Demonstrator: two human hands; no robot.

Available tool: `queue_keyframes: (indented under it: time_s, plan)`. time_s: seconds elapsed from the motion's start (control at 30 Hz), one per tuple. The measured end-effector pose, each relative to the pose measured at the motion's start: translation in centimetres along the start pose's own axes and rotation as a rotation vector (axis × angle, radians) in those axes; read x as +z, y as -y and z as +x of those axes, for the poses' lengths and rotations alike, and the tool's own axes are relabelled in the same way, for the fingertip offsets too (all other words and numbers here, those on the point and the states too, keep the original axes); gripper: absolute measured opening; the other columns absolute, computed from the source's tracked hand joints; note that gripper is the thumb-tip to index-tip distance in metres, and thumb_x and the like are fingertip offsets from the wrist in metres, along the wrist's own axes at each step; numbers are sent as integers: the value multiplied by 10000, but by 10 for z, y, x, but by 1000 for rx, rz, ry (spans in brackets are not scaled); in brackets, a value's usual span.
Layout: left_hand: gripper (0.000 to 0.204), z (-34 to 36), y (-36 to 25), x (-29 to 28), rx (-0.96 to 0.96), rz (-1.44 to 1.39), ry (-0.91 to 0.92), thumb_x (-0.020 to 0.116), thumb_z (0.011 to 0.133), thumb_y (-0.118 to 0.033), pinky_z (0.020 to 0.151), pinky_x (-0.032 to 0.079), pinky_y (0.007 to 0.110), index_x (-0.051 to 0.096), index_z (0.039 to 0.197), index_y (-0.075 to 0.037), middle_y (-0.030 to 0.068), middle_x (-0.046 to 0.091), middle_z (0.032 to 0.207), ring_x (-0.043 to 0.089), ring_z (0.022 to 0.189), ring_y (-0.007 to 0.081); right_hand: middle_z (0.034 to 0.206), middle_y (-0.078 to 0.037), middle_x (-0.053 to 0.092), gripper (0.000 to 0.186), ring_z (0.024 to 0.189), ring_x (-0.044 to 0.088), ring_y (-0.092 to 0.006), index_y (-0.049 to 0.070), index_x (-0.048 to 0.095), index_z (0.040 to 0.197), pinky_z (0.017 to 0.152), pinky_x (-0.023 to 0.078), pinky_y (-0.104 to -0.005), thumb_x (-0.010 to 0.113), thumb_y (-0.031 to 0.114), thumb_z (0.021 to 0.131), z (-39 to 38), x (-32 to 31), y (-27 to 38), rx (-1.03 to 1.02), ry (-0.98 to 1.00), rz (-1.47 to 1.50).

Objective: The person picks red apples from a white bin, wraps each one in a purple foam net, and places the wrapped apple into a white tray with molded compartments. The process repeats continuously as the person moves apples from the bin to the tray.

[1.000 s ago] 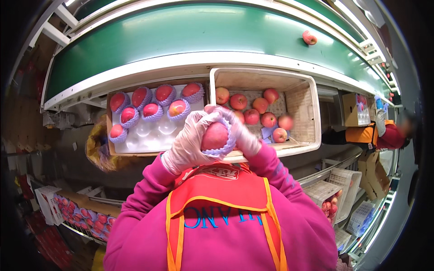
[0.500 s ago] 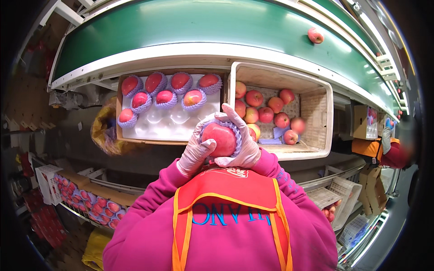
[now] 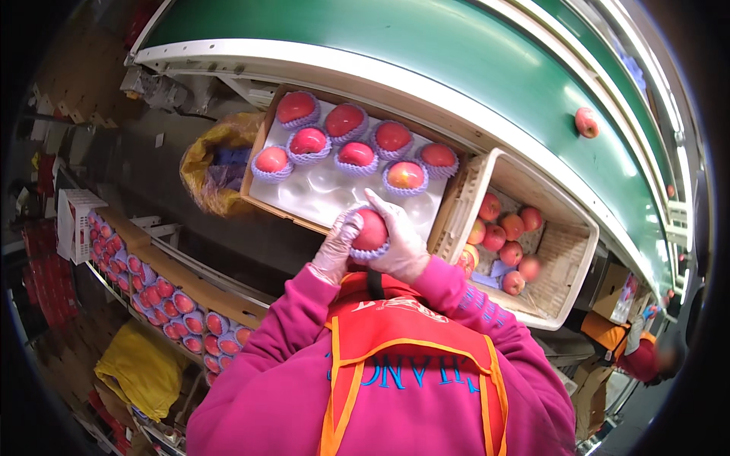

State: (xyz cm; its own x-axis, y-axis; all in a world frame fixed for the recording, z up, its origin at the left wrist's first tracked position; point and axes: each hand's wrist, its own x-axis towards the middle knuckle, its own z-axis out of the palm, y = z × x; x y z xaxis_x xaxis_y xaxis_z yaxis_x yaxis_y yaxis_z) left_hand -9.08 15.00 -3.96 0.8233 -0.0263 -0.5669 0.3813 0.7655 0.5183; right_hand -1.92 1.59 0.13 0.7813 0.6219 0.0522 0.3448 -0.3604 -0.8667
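Both my gloved hands hold one red apple [image 3: 371, 230] wrapped in a purple foam net, in front of my chest. My left hand [image 3: 335, 247] closes round its left side, while my right hand [image 3: 401, 245] cups the right side with the thumb up along it. Just beyond my hands is a cardboard box [image 3: 283, 216] with a white moulded tray [image 3: 304, 189] inside. Several netted apples [image 3: 357, 154] sit in its far and left hollows; the near hollows hold nothing. To the right, a cream plastic crate [image 3: 574, 277] contains several bare apples [image 3: 512, 252] and purple foam pieces.
A green conveyor belt [image 3: 487, 68] with a white rail runs along the far side, carrying a lone apple [image 3: 586, 122]. Left of the box hangs a yellow plastic bag [image 3: 199, 171]. Packed apples [image 3: 171, 304] stand at lower left. Another person's sleeve [image 3: 640, 359] shows at far right.
My view has turned, so the box and crate appear tilted. My hands, still round the netted apple, have shifted in front of the tray, and my grip on it has turned.
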Motion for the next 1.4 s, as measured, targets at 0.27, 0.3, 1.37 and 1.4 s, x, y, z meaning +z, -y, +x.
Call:
queue_keyframes:
  time_s: [0.27, 0.3, 1.37, 1.4]
  plan:
    - [749, 42, -47, -111, 125, 130, -239, 346, 897, -664, 979, 423, 461, 331, 1406, -115, 94, 453, 1364, 485, 1206, 254, 1255, -190, 489, 1040, 1141, 532, -288, 24, 323, 1396, 963, 446, -361, 865, 301, 552, 86, 102, -50, 365, 6, 422]
    - [725, 53, -42, -120, 140, 46, -160, 351, 907, -646, 985, 420, 450, 351, 1396, -109, 92, 461, 1356, 486, 1203, 247, 1260, -195, 487, 1044, 1135, 535, -306, 33, 314, 1402, 966, 439, -373, 855, 330, 560, 93, 102, -51, 335, 34, 217]
    - [658, 86, -134, -64, 966, 1678, -272, 603, 715, 11, 1057, 318, 404, 463, 1348, -99, 145, 482, 1301, 430, 1210, 344, 923, -100, 590, 460, 885, 591, -235, 85, 550, 1235, 822, 493, -326, 638, 14, 789, 69, -147, -87, 120, -474, -296]
    - [758, 99, -138, -73, 873, 1861, -182, 651, 707, -43, 1087, 277, 417, 373, 1406, -129, 148, 420, 1362, 370, 1258, 363, 928, -93, 576, 476, 857, 582, -220, 92, 547, 1242, 821, 491, -326, 652, 24, 783, 94, -163, -83, -31, -534, -307]
